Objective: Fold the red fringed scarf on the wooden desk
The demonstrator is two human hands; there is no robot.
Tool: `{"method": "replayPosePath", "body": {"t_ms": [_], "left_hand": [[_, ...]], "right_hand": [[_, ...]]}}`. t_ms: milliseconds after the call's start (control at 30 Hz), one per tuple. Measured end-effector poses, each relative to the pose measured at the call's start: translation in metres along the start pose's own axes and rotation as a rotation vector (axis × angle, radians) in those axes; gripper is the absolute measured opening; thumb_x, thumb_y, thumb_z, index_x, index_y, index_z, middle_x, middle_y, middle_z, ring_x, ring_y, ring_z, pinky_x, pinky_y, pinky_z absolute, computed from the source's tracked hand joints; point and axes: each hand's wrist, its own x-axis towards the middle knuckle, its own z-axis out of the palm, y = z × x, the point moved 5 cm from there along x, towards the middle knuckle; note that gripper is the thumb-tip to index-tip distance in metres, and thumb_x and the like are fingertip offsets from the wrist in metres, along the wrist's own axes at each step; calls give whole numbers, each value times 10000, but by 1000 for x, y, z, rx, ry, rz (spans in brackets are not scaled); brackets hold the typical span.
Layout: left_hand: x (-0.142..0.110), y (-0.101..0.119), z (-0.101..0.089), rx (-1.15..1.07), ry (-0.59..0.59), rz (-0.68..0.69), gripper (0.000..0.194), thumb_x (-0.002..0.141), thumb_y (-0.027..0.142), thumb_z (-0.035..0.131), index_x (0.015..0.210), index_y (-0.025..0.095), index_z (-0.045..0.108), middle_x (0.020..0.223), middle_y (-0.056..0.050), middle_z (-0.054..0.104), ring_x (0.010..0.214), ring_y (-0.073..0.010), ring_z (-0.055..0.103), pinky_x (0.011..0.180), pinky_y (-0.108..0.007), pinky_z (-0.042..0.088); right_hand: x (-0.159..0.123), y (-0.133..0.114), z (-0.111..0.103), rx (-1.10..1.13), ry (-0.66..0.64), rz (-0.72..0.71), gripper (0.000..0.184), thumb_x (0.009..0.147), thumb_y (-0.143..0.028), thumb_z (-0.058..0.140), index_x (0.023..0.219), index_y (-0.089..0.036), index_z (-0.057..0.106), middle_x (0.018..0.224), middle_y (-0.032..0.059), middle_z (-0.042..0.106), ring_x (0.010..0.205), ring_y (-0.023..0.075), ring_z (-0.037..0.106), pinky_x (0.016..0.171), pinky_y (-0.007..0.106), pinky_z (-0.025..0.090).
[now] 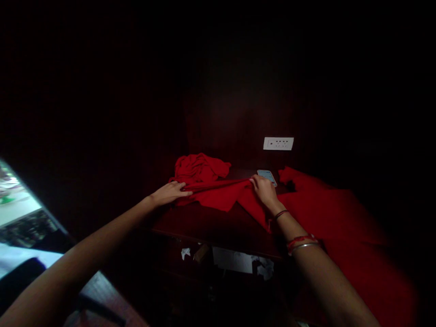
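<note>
A piece of red cloth (pixel 218 196) stretches between my two hands above a dark wooden surface. At its left end, my left hand (pixel 173 190) lies over the cloth with its fingers extended. My right hand (pixel 263 188) pinches the cloth's upper edge near its right end. Behind the left part sits a crumpled heap of red cloth (pixel 200 168). More red cloth (pixel 327 213) spreads to the right, under and beyond my right forearm, and hangs down over the front. Whether these pieces join is hidden.
A phone (pixel 267 176) with a lit screen lies just behind my right hand. On the dark back wall is a white socket plate (pixel 278 144). Beneath the surface's front edge are white papers (pixel 233 260) and a small brown block (pixel 201 253). A bright opening shows at left.
</note>
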Motion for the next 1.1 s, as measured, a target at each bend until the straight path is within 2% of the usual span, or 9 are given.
{"method": "replayPosePath", "body": {"t_ms": [167,233,367,467,567,700,767,967,1100], "left_hand": [[-11,1,-5,14,32,-2,244,783,148,391,932,245,558,1042,-69,525,911,-171,500,812,-306,328],[-10,0,-12,55,80,-135,211,790,251,390,876,188,572,968,-91,549,866,-192,515,797,-335,322],[-8,-15,-23,81,187,-536,420,790,459,314,814,147,594,889,-109,569,822,-230,525,778,-383,306],[-5,-37,-29,71,223,-781,505,801,471,253,777,117,613,907,-145,568,848,-273,515,774,-427,292],[2,-57,-40,66,290,-892,464,794,430,284,828,99,607,1022,-176,526,973,-314,452,824,-465,255],[9,-70,-69,96,504,-922,418,778,376,345,1015,68,500,1181,-192,409,1127,-292,315,913,-454,191],[11,-73,-77,122,523,-886,387,782,330,349,1035,61,463,1147,-194,432,1082,-281,369,899,-429,230],[13,-79,-56,139,170,-461,274,763,125,306,967,91,485,840,-162,570,835,-252,520,746,-358,345],[6,-91,-52,239,123,-478,266,747,168,354,954,162,520,902,-136,583,886,-270,501,752,-396,324]], "right_hand": [[-3,0,4,-16,13,-17,252,866,-279,298,862,-173,527,861,63,607,752,160,548,570,230,315],[-2,-3,3,-10,15,-18,247,866,-279,301,862,-176,526,853,62,607,751,157,546,580,227,317],[0,-14,0,20,9,-64,239,862,-287,317,853,-178,529,842,58,603,764,152,544,605,219,324],[2,-22,-3,72,19,-99,235,862,-288,317,860,-181,527,838,51,600,775,148,544,621,215,333],[5,-28,-6,109,30,-93,248,865,-290,305,868,-182,528,850,55,599,782,149,545,633,218,340],[7,-31,-10,132,66,-96,242,864,-282,309,863,-183,531,849,50,600,784,151,546,639,219,344],[6,-27,-12,131,86,-97,243,864,-277,307,857,-179,528,835,49,601,772,151,546,634,219,345],[0,-7,-11,74,71,-59,241,861,-275,314,860,-180,535,834,51,604,746,151,549,610,229,348],[3,-5,-13,64,68,-63,242,858,-279,319,866,-184,542,841,52,606,752,150,548,613,232,348]]}}
